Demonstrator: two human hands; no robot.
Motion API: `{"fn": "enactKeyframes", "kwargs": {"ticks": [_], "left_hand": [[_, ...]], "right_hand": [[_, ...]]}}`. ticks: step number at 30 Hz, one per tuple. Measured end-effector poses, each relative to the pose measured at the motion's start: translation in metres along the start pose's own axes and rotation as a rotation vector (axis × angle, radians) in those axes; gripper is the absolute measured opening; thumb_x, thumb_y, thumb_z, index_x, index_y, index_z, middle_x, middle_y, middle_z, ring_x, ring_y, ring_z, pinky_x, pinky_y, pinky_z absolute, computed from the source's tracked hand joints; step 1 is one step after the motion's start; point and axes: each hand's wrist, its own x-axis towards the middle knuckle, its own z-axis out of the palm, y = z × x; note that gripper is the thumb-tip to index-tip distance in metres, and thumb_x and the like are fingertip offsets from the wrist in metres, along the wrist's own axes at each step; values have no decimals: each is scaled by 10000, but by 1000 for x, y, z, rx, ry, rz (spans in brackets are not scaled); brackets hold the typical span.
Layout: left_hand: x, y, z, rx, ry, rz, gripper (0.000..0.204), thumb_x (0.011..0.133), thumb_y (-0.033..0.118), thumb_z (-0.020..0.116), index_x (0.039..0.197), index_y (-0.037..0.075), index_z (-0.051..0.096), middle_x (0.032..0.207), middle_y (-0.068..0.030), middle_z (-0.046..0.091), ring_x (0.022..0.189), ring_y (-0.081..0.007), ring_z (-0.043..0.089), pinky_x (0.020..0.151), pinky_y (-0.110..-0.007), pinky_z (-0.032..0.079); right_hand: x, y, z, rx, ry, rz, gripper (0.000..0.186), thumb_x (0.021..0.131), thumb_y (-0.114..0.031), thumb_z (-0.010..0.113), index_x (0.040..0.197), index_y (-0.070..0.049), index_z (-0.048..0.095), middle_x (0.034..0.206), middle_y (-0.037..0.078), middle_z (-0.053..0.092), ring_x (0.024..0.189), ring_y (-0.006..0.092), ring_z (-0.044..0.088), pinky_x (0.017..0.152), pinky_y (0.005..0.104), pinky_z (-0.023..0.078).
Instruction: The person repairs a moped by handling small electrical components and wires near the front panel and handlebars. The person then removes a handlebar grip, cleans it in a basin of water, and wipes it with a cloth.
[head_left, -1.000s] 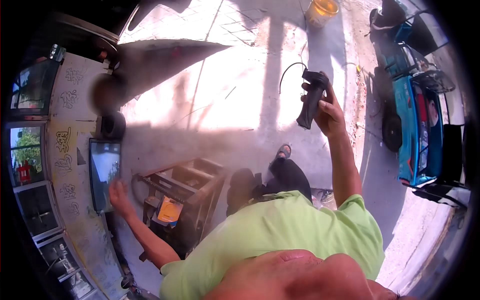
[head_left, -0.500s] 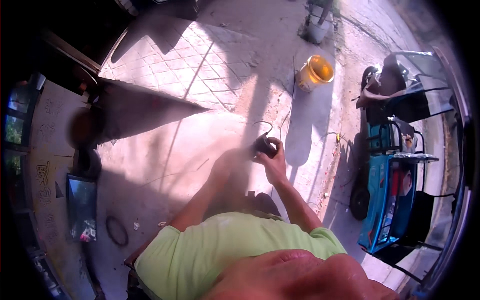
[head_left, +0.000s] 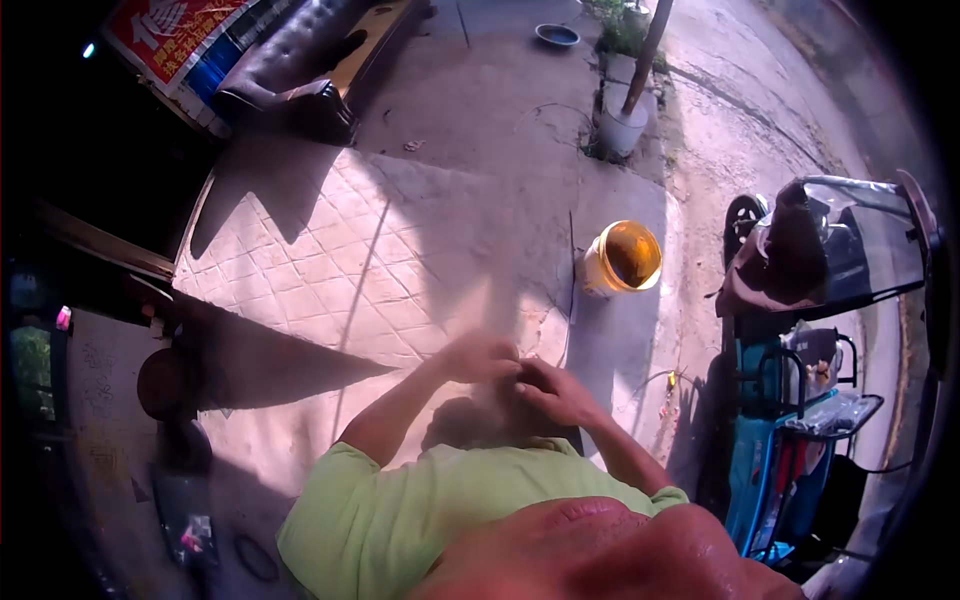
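Observation:
My left hand [head_left: 482, 358] and my right hand [head_left: 553, 391] meet in front of my chest, fingers curled and touching each other. The left hand is blurred by motion. Whatever lies between them is hidden, so no object shows in either hand. Both forearms come up from my lime green shirt [head_left: 430, 500]. A dark shadow lies on the concrete just below the hands.
A yellow bucket [head_left: 622, 258] stands on the pavement ahead of my hands. A blue three-wheeled vehicle with a windscreen [head_left: 800, 400] is parked at the right. Further off are a dark sofa [head_left: 300, 70], a white pot holding a pole [head_left: 625, 125] and a metal bowl [head_left: 557, 35].
My right hand, earlier raised with a black corded tool, has come down. My left hand left the rack at the left and joined it. The view swung toward the street.

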Motion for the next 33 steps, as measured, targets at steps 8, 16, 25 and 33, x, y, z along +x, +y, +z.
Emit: {"fn": "enactKeyframes", "kwargs": {"ticks": [8, 16, 25, 33], "left_hand": [[211, -59, -203, -621, 602, -184, 121, 928, 157, 684, 912, 39, 660, 799, -45, 673, 737, -116, 629, 702, -267, 514], [498, -169, -418, -845, 450, -193, 155, 921, 185, 700, 941, 36, 666, 826, -52, 665, 803, -137, 642, 760, -287, 515], [858, -148, -671, -538, -33, 154, 246, 928, 211, 722, 1101, 37, 708, 979, -46, 710, 919, -125, 634, 823, -305, 522], [955, -521, -849, -686, 937, -1017, 374, 981, 353, 640, 1208, 57, 612, 976, -59, 653, 775, -146, 633, 629, -292, 521]], "right_hand": [[299, -1, -179, 530, -496, 288, 379, 1007, -220, 597, 1310, 5, 571, 1149, 70, 646, 1027, 153, 625, 870, 336, 547], [576, 3, -363, 1108, -360, 573, 656, 874, -354, 718, 1358, 31, 501, 1180, 134, 622, 837, 230, 652, 751, 338, 564], [817, -88, -579, 1665, -234, 151, 851, 871, -474, 667, 1506, -12, 339, 1185, 143, 554, 957, 274, 552, 677, 273, 504], [1157, -70, -847, 1422, -67, 354, 594, 969, -379, 551, 1416, 0, 452, 1154, 148, 622, 1020, 300, 613, 721, 333, 551]]}}
